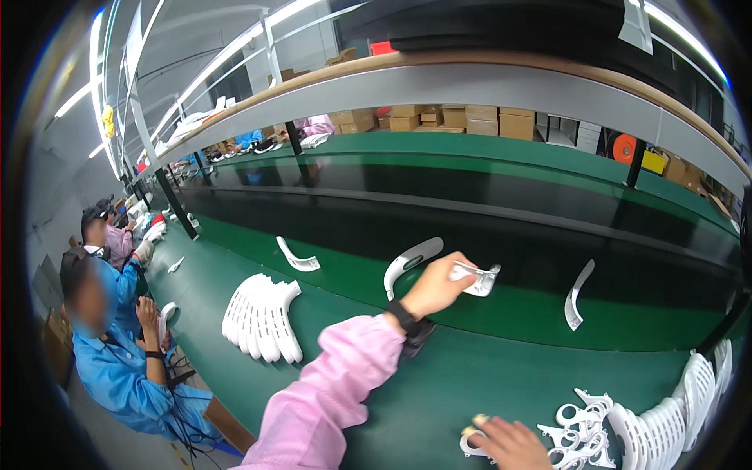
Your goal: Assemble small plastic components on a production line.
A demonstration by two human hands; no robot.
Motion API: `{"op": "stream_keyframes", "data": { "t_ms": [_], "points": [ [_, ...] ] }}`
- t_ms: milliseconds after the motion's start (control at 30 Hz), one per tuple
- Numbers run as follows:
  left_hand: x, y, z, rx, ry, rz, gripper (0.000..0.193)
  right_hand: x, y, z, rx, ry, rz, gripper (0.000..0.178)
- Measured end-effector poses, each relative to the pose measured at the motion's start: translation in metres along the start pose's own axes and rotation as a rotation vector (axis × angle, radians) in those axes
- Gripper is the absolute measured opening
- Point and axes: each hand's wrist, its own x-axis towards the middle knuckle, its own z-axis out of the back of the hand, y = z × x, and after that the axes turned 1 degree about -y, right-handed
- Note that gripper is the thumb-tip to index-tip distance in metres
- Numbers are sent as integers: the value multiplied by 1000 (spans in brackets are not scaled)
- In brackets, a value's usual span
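My left hand (440,283), in a pink sleeve with a black wristband, reaches out over the far part of the green bench. Its fingers are closed on a curved white plastic part (484,282). Close to the lower edge, my right hand (513,445) has pale coverings on its fingertips. Those fingers bend over a white ring-shaped plastic part (473,443); the thumb is hidden. A pile of similar white ringed parts (580,429) lies just right of this hand. Beyond my left wrist, a long curved white shell (411,262) rests by the dark belt.
Curved white shells lie fanned in a stack (262,317) at left and another stack (654,432) at lower right. Single shells (298,257) (578,296) sit along the belt (501,227). Co-workers in blue (129,384) sit at left. An overhead shelf (470,82) spans the bench.
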Motion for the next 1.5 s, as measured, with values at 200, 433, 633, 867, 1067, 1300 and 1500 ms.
{"op": "stream_keyframes", "data": {
  "t_ms": [200,433,633,867,1067,1300,1500],
  "points": [
    [-111,-29,40,-700,184,468,20,8,6,-13,127,176,-12,48],
    [-191,0,18,-310,253,585,31,3,-5,12,90,82,-144,42],
    [-182,-38,-4,678,139,-119,52,8,-21,13,61,-20,-192,28],
    [-156,-39,-46,622,364,-387,66,-5,-24,31,181,34,-237,20],
    [-146,-48,-39,667,455,-197,56,-17,-33,29,179,2,-323,32],
    [-142,-32,-5,712,466,-40,59,-11,-35,20,-110,34,-467,36],
    [-135,-50,-28,629,556,-156,61,-20,-46,10,-186,-14,-427,32]
  ]
}}
